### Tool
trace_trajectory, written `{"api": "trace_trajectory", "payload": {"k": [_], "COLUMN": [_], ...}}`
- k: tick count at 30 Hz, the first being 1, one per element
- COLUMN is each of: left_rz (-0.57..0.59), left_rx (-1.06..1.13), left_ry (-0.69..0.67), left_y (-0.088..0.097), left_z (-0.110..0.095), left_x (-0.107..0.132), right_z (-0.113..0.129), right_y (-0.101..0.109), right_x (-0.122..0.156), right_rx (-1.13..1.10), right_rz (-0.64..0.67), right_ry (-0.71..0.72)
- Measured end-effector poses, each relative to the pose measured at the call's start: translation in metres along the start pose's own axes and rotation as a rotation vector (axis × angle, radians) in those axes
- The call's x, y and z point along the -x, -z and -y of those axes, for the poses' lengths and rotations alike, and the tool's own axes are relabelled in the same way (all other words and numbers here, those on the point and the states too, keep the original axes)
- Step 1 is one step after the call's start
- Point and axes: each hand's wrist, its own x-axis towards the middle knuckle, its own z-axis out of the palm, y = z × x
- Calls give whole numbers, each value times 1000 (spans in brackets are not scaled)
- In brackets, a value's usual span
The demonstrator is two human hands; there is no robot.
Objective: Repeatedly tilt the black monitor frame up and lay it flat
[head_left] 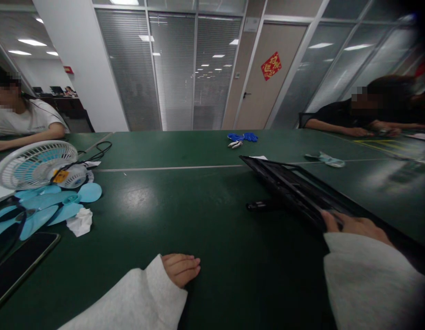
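My left hand [180, 268] rests on the dark green table [184, 206] near the front edge, fingers curled loosely together, nothing in them. My right hand [353, 225] grips the near end of a long flat black device [295, 188], tilted up off the table, thumb over its edge. A small black cylinder [262, 206] lies on the table just left of that device. Both arms wear pale grey sleeves.
At the left stand a white-and-blue desk fan [36, 165], loose blue fan blades [50, 206], crumpled paper [80, 222] and a black phone [19, 266]. Blue gloves [242, 137] lie far centre, a face mask [327, 159] at right. Two other people sit at the far corners.
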Motion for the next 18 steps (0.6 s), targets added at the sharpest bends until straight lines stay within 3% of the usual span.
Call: {"api": "trace_trajectory", "payload": {"k": [9, 18], "left_rz": [48, 39], "left_rx": [11, 13], "left_ry": [-9, 6], "left_y": [0, -1], "left_z": [1, 0], "left_x": [2, 4], "right_z": [33, 32], "right_y": [2, -8], "right_x": [15, 21], "right_rx": [17, 41], "right_rz": [58, -20], "right_ry": [128, 142]}}
